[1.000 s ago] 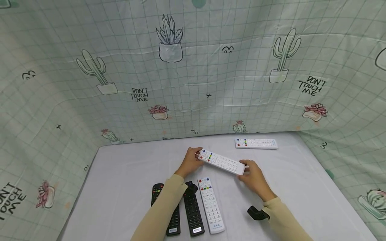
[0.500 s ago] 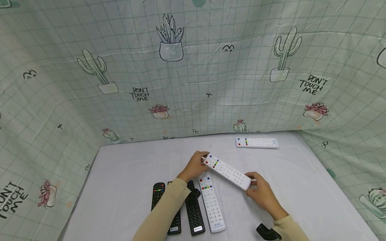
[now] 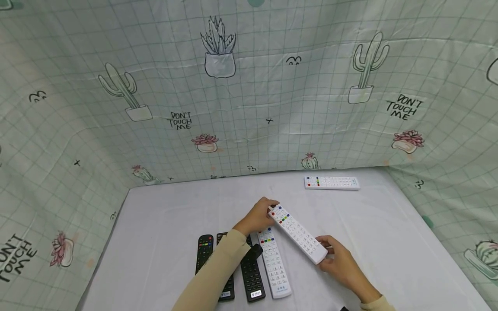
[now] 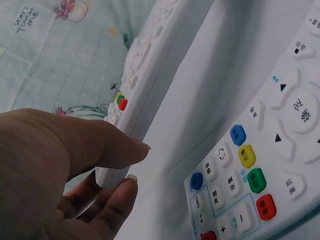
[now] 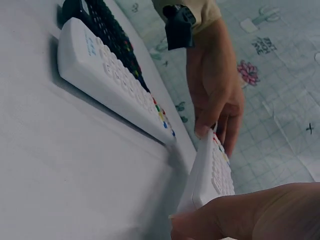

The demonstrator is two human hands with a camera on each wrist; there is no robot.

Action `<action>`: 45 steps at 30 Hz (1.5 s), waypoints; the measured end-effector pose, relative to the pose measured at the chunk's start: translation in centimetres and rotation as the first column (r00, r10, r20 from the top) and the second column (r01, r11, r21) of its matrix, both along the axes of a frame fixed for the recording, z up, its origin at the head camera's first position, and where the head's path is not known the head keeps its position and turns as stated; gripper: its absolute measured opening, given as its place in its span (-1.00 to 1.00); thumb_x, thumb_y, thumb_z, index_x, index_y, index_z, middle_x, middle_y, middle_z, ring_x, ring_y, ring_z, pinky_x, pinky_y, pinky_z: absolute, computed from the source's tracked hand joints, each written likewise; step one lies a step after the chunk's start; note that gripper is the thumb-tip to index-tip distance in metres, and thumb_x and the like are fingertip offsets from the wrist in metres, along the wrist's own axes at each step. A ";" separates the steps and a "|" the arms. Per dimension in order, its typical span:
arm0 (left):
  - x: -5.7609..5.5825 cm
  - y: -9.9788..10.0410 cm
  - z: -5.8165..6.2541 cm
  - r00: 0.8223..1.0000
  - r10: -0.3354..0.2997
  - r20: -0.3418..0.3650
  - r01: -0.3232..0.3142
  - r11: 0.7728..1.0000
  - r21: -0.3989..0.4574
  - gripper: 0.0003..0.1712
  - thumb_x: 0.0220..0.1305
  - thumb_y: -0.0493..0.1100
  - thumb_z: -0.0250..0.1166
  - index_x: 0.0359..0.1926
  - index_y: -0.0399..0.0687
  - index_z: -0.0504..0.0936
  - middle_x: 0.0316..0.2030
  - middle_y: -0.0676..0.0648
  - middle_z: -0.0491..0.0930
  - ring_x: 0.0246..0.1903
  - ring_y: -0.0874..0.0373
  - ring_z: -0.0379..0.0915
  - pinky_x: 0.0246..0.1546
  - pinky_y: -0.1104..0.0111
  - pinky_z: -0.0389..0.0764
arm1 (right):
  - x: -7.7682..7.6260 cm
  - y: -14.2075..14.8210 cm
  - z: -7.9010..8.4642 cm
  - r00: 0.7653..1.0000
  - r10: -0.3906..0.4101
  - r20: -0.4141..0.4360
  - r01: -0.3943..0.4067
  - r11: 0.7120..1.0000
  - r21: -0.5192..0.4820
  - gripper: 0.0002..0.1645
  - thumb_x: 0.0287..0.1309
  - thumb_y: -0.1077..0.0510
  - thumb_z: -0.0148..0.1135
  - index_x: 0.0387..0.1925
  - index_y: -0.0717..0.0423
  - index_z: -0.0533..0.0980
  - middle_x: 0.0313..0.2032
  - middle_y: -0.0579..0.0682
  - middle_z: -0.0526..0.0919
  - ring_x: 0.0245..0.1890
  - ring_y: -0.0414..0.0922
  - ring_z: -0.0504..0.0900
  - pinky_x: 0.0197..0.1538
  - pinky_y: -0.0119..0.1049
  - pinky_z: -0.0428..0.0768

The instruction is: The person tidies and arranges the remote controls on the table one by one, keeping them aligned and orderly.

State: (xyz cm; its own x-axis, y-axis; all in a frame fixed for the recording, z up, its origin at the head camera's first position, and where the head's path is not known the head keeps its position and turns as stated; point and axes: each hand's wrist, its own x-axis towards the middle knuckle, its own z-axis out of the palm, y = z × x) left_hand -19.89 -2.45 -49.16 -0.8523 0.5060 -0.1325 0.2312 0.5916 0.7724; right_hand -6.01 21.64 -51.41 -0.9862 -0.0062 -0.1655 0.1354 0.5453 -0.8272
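A white remote control (image 3: 298, 233) slants across the middle of the table, held between both hands above the surface. My left hand (image 3: 260, 216) pinches its far end, the one with the coloured buttons; the left wrist view shows the thumb on one side and fingertips on the other. At the near end, my right hand (image 3: 339, 262) grips the remote between thumb and fingers. Just left of it lies a second white remote (image 3: 276, 270), its coloured-button end close under the left hand. In the right wrist view the held remote (image 5: 205, 172) is seen edge-on.
Several black remotes, one of them a black remote (image 3: 253, 280), lie side by side left of the second white remote, partly covered by the left sleeve (image 3: 218, 276). Another white remote (image 3: 332, 183) lies sideways at the back right. A cactus-print cloth (image 3: 241, 95) hangs around the table.
The held remote has come nearer and to the right, turning from a shallow slant to a steeper one. Both hands moved with it, the right hand most, toward the front. The other remotes stayed put.
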 end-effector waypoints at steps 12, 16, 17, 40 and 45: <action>0.7 1.5 0.0 0.993 -0.115 -0.026 0.111 0.988 -0.108 -0.28 0.21 -0.56 0.36 0.42 -0.26 0.52 0.10 -0.18 0.50 -0.07 0.16 0.45 -0.07 0.43 0.55 | 2.1 -1.2 -0.2 0.997 0.044 0.057 -0.044 0.999 -0.011 -0.05 -0.22 0.56 0.61 0.30 0.38 0.43 -0.08 0.10 0.61 -0.26 -0.12 0.61 -0.24 -0.35 0.68; 1.0 1.8 -0.1 0.989 -0.141 -0.035 0.135 0.980 -0.148 -0.28 0.21 -0.56 0.34 0.41 -0.23 0.53 0.11 -0.15 0.51 -0.04 0.17 0.44 -0.02 0.44 0.54 | 2.7 -1.2 -0.5 0.994 0.104 0.042 -0.103 0.994 -0.019 -0.04 -0.18 0.53 0.60 0.33 0.41 0.39 -0.09 0.10 0.61 -0.28 -0.16 0.59 -0.27 -0.38 0.66; 1.0 1.9 -0.1 0.988 -0.148 -0.038 0.141 0.978 -0.156 -0.28 0.21 -0.57 0.34 0.41 -0.23 0.53 0.11 -0.15 0.51 -0.03 0.17 0.44 -0.03 0.44 0.53 | 2.9 -1.2 -0.6 0.992 0.122 0.035 -0.121 0.992 -0.024 -0.05 -0.16 0.52 0.59 0.33 0.43 0.38 -0.09 0.10 0.61 -0.28 -0.18 0.58 -0.27 -0.38 0.65; 2.0 2.8 -0.7 0.970 -0.228 -0.080 0.202 0.946 -0.252 -0.32 0.22 -0.53 0.40 0.36 -0.19 0.59 0.07 -0.08 0.56 -0.07 0.24 0.46 0.02 0.50 0.55 | 4.1 -2.2 -0.4 0.981 0.174 0.089 -0.177 0.984 0.030 -0.06 -0.10 0.53 0.55 0.35 0.56 0.32 -0.16 0.03 0.59 -0.25 -0.17 0.55 -0.22 -0.37 0.64; 2.2 2.9 -0.6 0.972 -0.222 -0.079 0.192 0.940 -0.280 -0.33 0.21 -0.52 0.42 0.35 -0.14 0.61 0.06 -0.05 0.57 -0.07 0.25 0.47 0.01 0.49 0.57 | 4.3 -2.7 -0.6 0.985 0.151 0.080 -0.155 0.987 0.046 -0.09 -0.13 0.59 0.52 0.32 0.54 0.36 -0.24 -0.02 0.53 -0.28 -0.17 0.51 -0.22 -0.39 0.64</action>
